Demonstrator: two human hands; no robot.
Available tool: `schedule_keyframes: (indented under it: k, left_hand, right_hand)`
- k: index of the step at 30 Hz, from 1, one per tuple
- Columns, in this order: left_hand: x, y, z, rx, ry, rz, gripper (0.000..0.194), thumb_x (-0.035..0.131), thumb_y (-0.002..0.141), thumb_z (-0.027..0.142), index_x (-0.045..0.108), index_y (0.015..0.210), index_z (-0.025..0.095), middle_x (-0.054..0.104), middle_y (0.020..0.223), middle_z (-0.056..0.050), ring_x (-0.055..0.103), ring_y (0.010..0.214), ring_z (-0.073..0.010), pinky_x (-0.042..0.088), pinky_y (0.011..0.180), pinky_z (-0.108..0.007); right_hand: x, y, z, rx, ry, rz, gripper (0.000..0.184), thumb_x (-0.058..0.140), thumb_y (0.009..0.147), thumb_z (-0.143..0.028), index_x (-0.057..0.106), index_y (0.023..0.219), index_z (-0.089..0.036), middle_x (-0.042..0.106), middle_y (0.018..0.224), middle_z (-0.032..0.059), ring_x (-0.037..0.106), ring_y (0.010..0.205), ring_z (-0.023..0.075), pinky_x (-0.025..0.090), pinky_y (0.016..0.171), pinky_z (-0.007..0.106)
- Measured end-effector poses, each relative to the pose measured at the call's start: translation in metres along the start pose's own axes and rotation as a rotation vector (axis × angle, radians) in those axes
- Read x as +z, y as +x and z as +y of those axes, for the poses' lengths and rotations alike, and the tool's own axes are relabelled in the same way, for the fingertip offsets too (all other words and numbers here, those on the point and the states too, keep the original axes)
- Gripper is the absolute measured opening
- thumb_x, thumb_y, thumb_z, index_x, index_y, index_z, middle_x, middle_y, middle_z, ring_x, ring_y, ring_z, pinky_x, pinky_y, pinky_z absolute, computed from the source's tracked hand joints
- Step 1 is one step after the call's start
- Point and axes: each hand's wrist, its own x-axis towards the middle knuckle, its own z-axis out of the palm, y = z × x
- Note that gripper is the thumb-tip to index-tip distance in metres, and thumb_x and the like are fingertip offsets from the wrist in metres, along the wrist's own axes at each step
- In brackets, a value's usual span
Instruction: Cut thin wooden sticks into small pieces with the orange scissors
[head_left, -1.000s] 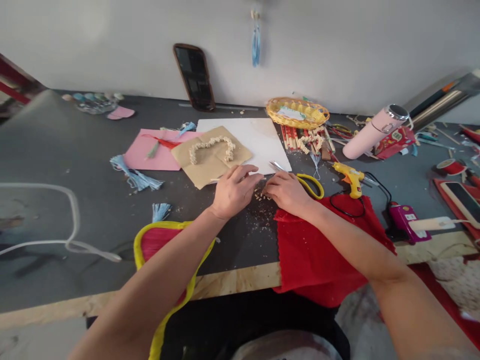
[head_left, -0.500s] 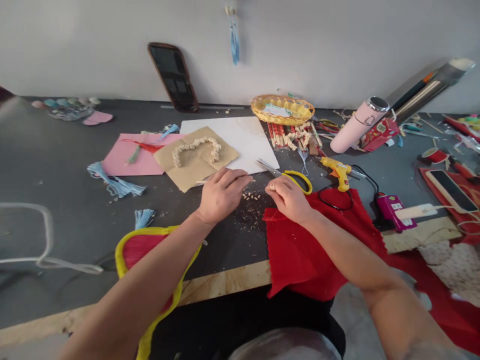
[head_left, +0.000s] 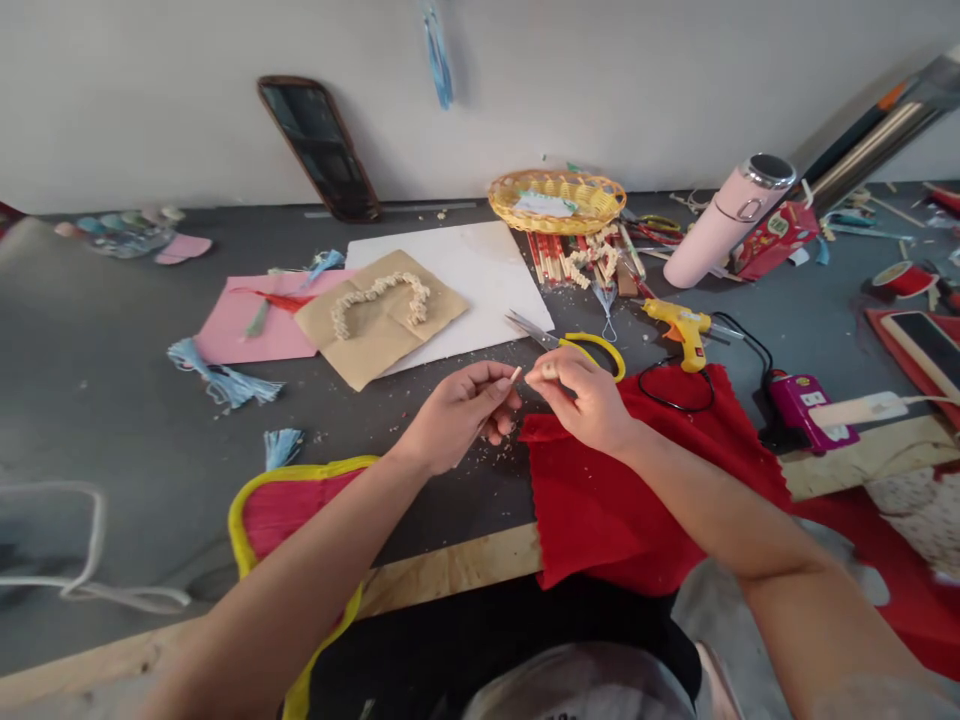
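Observation:
My left hand [head_left: 469, 412] is closed, pinching a thin pale stick [head_left: 516, 375] whose end pokes out past the thumb. Close to that end, the fingertips of my right hand [head_left: 581, 400] are pressed together. A tiny pale spot shows at them, too small to name. Both hands are over the dark table, where small crumbs [head_left: 502, 465] lie scattered below. Just behind my right hand are scissors with yellow handles [head_left: 596, 345]. Beyond my left hand, a curved string of pale pieces [head_left: 382, 288] rests on brown paper [head_left: 360, 365].
Red cloth [head_left: 615, 510] lies under my right forearm. To the right are a yellow glue gun [head_left: 682, 325] with its cord, a purple power adapter [head_left: 806, 405] and a pink flask [head_left: 720, 225]. A wicker basket [head_left: 559, 225] stands behind; blue tassels [head_left: 225, 375] lie left.
My left hand has turned so its thumb side and the stick's end face my right hand, and the hands are closer together. The view has shifted slightly.

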Motion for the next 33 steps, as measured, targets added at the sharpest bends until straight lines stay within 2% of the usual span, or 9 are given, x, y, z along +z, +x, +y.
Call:
schedule_keyframes:
  k: [7, 16, 23, 29, 33]
  left_hand:
    - [-0.0035, -0.0003, -0.0093, -0.076, -0.128, -0.072, 0.035, 0.072, 0.079, 0.039, 0.058, 0.101, 0.016, 0.06, 0.072, 0.002, 0.053, 0.047, -0.0053, 0.041, 0.038, -0.016]
    - [-0.0038, -0.0003, -0.0123, -0.109, -0.141, -0.102, 0.03, 0.072, 0.08, 0.038, 0.057, 0.096, 0.017, 0.061, 0.07, 0.002, 0.054, 0.048, -0.0064, 0.04, 0.036, -0.016]
    - [-0.0034, -0.0019, -0.0104, -0.102, -0.156, -0.13, 0.032, 0.073, 0.078, 0.039, 0.056, 0.094, 0.017, 0.06, 0.068, 0.003, 0.053, 0.048, -0.0065, 0.038, 0.035, -0.015]
    - [-0.0023, -0.0025, -0.0103, -0.114, -0.118, -0.122, 0.034, 0.074, 0.077, 0.041, 0.054, 0.09, 0.017, 0.061, 0.066, 0.002, 0.048, 0.041, -0.0047, 0.031, 0.031, -0.014]
    - [-0.0016, -0.0027, -0.009, -0.121, -0.091, -0.105, 0.033, 0.074, 0.076, 0.04, 0.055, 0.088, 0.016, 0.061, 0.066, 0.003, 0.047, 0.041, -0.0042, 0.03, 0.032, -0.014]
  right_hand:
    - [0.0027, -0.0009, 0.0001, 0.221, 0.121, -0.075, 0.006, 0.056, 0.091, -0.024, 0.055, 0.097, -0.021, 0.066, 0.09, 0.003, 0.065, 0.083, 0.0141, 0.055, 0.078, 0.029]
    - [0.004, -0.0044, 0.0029, 0.202, 0.078, -0.068, 0.016, 0.058, 0.092, -0.027, 0.056, 0.107, -0.022, 0.068, 0.093, 0.0035, 0.066, 0.082, 0.014, 0.056, 0.08, 0.03]
    - [0.0023, -0.0024, 0.0038, 0.136, 0.027, -0.116, 0.006, 0.058, 0.093, -0.025, 0.063, 0.094, -0.023, 0.07, 0.092, 0.0029, 0.066, 0.09, 0.016, 0.054, 0.086, 0.035]
    - [0.0022, -0.002, 0.003, 0.169, 0.108, -0.16, 0.004, 0.06, 0.092, -0.023, 0.064, 0.092, -0.023, 0.07, 0.089, 0.0008, 0.065, 0.085, 0.0132, 0.053, 0.084, 0.031]
    - [0.0017, -0.0019, 0.0027, 0.198, 0.181, -0.179, 0.004, 0.06, 0.092, -0.024, 0.064, 0.091, -0.023, 0.069, 0.088, 0.0001, 0.064, 0.082, 0.0118, 0.054, 0.08, 0.027]
